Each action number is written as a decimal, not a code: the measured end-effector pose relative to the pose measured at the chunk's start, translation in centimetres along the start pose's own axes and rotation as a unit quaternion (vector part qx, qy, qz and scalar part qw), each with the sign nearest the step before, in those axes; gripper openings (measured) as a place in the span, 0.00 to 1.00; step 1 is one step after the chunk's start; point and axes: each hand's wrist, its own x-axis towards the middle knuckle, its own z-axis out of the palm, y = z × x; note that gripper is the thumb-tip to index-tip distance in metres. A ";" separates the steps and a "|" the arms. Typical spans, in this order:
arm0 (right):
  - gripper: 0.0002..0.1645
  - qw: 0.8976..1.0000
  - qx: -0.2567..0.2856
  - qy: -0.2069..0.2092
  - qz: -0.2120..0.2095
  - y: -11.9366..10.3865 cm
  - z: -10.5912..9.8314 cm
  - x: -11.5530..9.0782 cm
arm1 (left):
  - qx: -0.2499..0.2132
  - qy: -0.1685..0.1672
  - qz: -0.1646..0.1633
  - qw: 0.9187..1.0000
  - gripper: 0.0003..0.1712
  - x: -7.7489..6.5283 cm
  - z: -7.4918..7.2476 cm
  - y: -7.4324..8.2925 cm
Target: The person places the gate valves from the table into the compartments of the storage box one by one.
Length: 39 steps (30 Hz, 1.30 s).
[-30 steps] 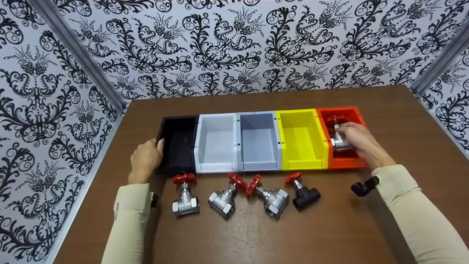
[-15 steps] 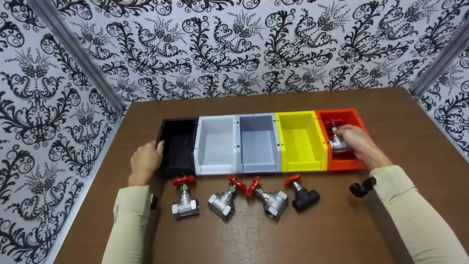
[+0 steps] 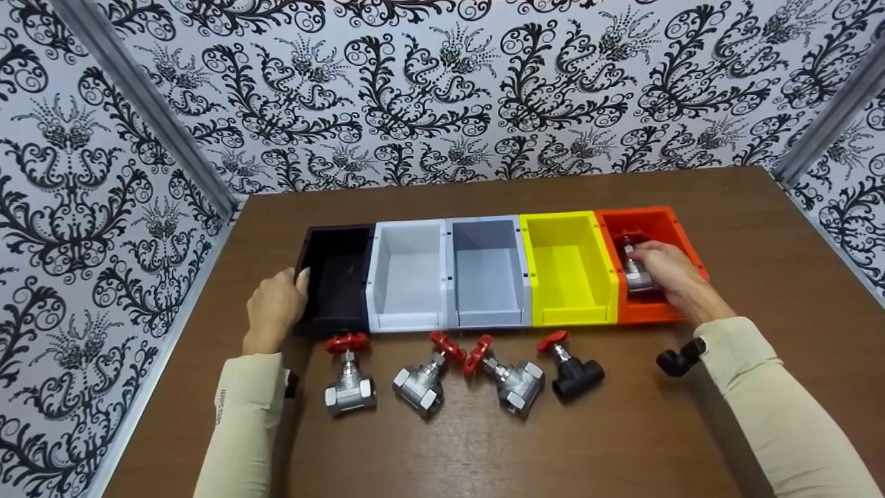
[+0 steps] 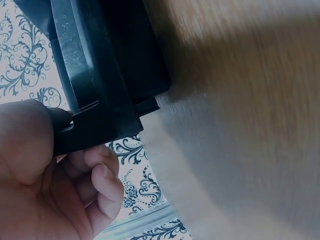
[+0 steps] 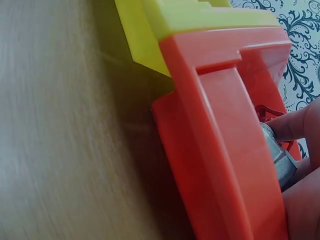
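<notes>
My left hand (image 3: pixel 275 304) grips the left wall of the black bin (image 3: pixel 337 321), thumb over the rim and fingers curled outside, as the left wrist view shows. My right hand (image 3: pixel 674 277) reaches into the orange-red bin (image 3: pixel 653 315) at the row's right end. It holds a silver globe valve (image 3: pixel 637 277) with a red handwheel; the palm side and part of the valve body are hidden. In the right wrist view, the bin's front wall covers most of that valve (image 5: pixel 280 155).
White (image 3: pixel 409 320), grey (image 3: pixel 489 318) and yellow bins (image 3: pixel 574 316) stand between the black and orange-red ones. In front lie three silver valves (image 3: pixel 350 393) (image 3: pixel 420 386) (image 3: pixel 520 386) with red handwheels and a black-bodied valve (image 3: pixel 577 377). Patterned walls (image 3: pixel 442 90) enclose the brown table (image 3: pixel 442 456).
The right hand and its valve have shifted slightly left and lower inside the orange-red bin. The left hand keeps its grip on the black bin. The whole head view has shifted a little.
</notes>
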 end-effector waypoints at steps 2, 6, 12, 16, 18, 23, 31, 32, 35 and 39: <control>0.35 1.000 -0.004 0.005 -0.006 0.1 0.1 0.0 | 0.000 0.000 0.001 1.000 0.26 0.0 -0.1 0.0; 0.34 1.000 -0.017 0.010 -0.011 0.2 0.1 -0.1 | -0.003 -0.003 0.001 1.000 0.26 0.0 -0.2 0.1; 0.35 1.000 -0.015 0.008 -0.006 0.3 0.0 -0.2 | -0.004 0.002 0.001 1.000 0.26 0.0 -0.2 0.1; 0.34 1.000 -0.023 0.014 -0.010 0.2 0.0 -0.2 | -0.007 0.009 0.003 1.000 0.25 0.0 0.0 0.2; 0.34 0.999 -0.031 0.018 -0.012 0.2 0.0 -0.2 | -0.005 0.014 0.009 1.000 0.26 0.0 0.0 0.2; 0.36 0.999 -0.040 0.012 -0.007 0.1 -0.1 -0.3 | 0.002 0.024 0.019 1.000 0.26 0.1 0.2 0.2; 0.36 0.999 -0.034 -0.010 0.004 -0.3 -0.3 -0.5 | 0.000 0.015 0.013 1.000 0.26 0.0 0.1 0.1; 0.36 0.999 -0.035 -0.012 0.002 -0.3 -0.3 -0.5 | -0.001 0.014 0.012 1.000 0.26 0.0 0.1 0.1; 0.36 0.999 -0.035 -0.015 0.005 -0.3 -0.3 -0.5 | -0.005 0.014 0.012 1.000 0.26 0.0 0.1 0.1; 0.36 0.999 -0.036 -0.020 0.010 -0.3 -0.3 -0.4 | -0.006 0.015 0.013 1.000 0.26 -0.1 0.2 0.0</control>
